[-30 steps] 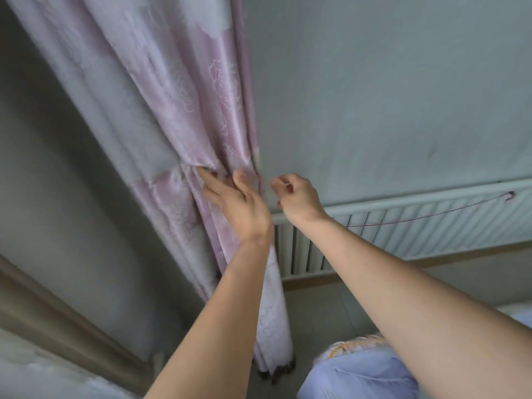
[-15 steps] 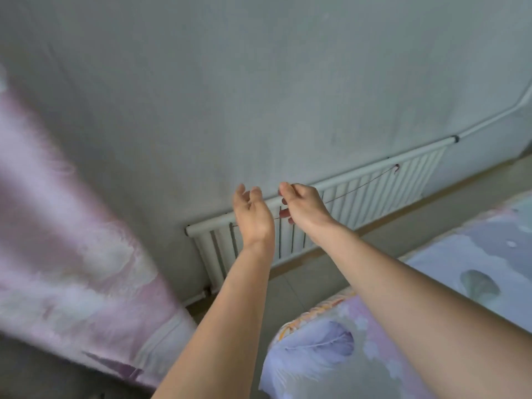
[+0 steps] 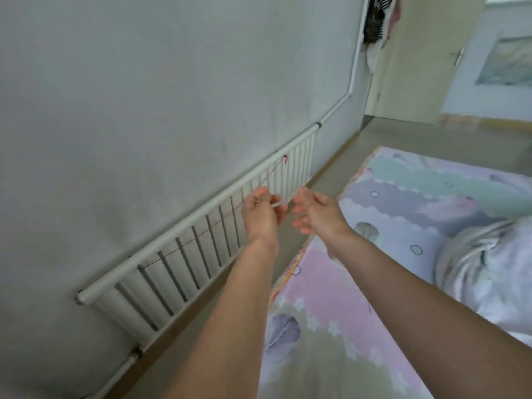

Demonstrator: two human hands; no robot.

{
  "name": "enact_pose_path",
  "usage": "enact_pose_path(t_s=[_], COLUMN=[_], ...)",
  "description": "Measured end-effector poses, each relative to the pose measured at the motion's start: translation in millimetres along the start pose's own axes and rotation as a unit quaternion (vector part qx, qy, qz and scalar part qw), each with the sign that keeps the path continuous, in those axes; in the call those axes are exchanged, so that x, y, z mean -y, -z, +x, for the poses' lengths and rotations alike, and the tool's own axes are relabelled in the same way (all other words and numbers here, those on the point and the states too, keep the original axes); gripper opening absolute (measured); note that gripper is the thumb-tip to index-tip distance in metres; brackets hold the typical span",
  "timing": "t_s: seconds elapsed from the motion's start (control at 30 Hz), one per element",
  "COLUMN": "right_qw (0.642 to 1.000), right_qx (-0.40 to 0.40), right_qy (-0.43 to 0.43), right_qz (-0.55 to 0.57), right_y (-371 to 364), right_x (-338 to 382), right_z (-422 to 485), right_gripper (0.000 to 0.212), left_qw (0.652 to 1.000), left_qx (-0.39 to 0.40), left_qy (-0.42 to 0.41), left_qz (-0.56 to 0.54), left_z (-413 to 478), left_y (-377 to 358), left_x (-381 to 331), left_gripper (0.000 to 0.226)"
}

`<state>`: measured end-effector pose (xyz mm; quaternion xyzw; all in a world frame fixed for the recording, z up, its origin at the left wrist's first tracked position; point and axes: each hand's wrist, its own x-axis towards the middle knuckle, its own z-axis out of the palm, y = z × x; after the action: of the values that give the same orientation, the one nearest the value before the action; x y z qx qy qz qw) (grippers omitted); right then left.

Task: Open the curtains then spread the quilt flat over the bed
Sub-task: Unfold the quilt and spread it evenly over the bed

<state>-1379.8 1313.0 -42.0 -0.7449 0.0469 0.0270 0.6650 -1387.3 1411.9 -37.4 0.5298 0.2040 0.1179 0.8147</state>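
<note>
At the near bed edge, both bare forearms reach out over the patterned bed (image 3: 331,286); the view has swung off the curtain, which filled the left a second ago and is now out of frame; left hand (image 3: 260,218) is off that fabric and hangs in front of the radiator (image 3: 201,243), fingers loosely curled; cannot tell if they pinch the red string (image 3: 184,243) strung along it; right hand (image 3: 318,216) just beside it, fingers relaxed, half curled, holding nothing; quilt (image 3: 483,263) lies bunched on the bed's right side, well apart from both hands, untouched; door (image 3: 417,53) at the far end; my read: curtain step looks done, quilt spread comes next.
</note>
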Motion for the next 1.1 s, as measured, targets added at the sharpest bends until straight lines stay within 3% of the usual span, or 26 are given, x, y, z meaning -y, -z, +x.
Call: enact_pose_path(t_s=[0.53, 0.87, 1.1], right_qw=[0.971, 0.932, 0.916], right_qx=[-0.228, -0.331, -0.349], right_qy=[-0.073, -0.142, -0.195], right_qz=[0.024, 0.041, 0.024], right_y=[114.5, 241.5, 345.5], right_x=[-61.6, -118.0, -164.6], right_z=[-58.0, -106.4, -116.9], right_gripper=[0.006, 0.019, 0.032], left_qw=[0.97, 0.898, 0.871], left_qx=[0.185, 0.307, 0.317], left_qy=[0.118, 0.258, 0.298], left_qz=[0.1, 0.182, 0.227], left_z=[-47.3, -127.3, -169.6], left_y=[-72.8, -158.1, -224.8], left_x=[94.3, 188.8, 266.7], left_gripper=[0.013, 0.014, 0.018])
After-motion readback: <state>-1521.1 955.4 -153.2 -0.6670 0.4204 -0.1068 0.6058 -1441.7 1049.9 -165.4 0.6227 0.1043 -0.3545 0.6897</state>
